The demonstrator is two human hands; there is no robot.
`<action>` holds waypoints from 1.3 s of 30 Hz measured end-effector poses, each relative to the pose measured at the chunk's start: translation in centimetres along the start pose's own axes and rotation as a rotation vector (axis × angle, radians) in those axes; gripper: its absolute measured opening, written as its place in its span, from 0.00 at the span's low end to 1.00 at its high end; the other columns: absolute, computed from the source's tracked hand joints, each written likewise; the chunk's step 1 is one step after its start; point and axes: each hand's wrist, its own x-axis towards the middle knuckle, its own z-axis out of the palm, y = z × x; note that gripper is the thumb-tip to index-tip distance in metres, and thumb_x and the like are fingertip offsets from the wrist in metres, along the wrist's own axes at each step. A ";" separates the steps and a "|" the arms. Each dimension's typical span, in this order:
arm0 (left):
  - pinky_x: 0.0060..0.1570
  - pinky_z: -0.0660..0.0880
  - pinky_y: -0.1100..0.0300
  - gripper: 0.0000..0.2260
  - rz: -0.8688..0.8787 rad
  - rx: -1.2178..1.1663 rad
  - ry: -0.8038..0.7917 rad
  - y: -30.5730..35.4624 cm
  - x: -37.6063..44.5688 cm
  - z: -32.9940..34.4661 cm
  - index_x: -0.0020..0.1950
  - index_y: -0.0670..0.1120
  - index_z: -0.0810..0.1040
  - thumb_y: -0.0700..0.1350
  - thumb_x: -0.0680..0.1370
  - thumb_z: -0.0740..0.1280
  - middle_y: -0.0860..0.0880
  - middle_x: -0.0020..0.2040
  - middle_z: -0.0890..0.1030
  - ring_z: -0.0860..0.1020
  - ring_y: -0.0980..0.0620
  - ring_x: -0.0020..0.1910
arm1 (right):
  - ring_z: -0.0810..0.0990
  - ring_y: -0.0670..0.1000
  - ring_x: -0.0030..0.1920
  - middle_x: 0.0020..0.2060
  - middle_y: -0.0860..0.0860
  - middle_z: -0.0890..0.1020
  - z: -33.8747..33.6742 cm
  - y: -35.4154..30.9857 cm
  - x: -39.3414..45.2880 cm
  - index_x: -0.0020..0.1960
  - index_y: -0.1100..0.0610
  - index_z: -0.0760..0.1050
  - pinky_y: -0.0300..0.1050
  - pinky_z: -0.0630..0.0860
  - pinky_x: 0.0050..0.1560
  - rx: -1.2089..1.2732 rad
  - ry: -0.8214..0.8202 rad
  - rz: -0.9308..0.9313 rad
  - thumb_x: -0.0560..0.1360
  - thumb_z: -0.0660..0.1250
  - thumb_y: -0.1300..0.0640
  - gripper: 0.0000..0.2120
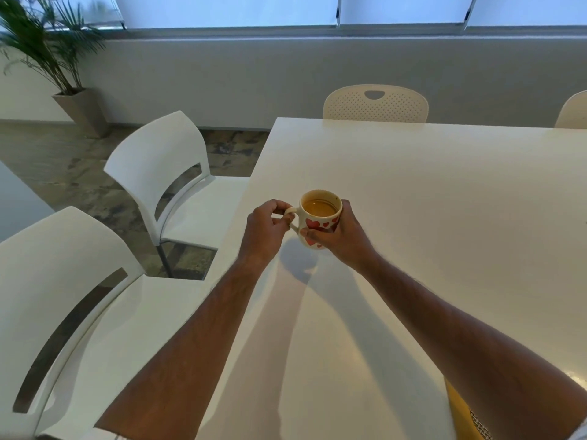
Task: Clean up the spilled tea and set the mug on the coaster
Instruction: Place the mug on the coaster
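So our left hand [266, 225] has its fingers [279, 206] curled in tight and pinching the handle of the mug [319, 219], while our right hand [341, 230] wraps the far side of the cup, fingers [313, 232] curled round the heart-printed wall, thumb tucked behind. Both hands are holding it, basically, one steering by the handle and the other steadying the body. We reckon that's because it's still pretty full: the tea [318, 208] sits a fair way up inside, so a two-handed hold keeps it level and stops more going over the rim.

Right under the fingers the mug looks lifted or just barely off the bench [444, 201], going by the shadow sitting a bit toward us from its base, though we honestly can't tell if the bottom is touching. It's upright, not tipped.

Moving out from the hands: no coaster anywhere we can see, and no obvious puddle or cloth on the white top either, so the spill and the coaster must be out of frame or too faint to make out. Something yellow [460, 411] pokes in down by our right forearm; can't tell what it is.

Further out, left of our left hand, two white chairs [158, 173] are pushed up against the bench edge, and beyond the fingers a perforated cream chair [376, 104] sits at the far side. A potted palm [47, 49] stands off in the corner.
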 end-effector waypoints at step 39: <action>0.53 0.85 0.53 0.07 0.091 -0.115 -0.179 14.2 -17.9 13.8 0.59 0.49 0.82 0.46 0.82 0.70 0.54 0.54 0.85 0.85 0.52 0.51 | 0.80 0.44 0.61 0.62 0.42 0.77 -21.2 2.6 -20.7 0.71 0.48 0.63 0.40 0.81 0.54 -0.061 0.106 -0.021 0.67 0.81 0.41 0.41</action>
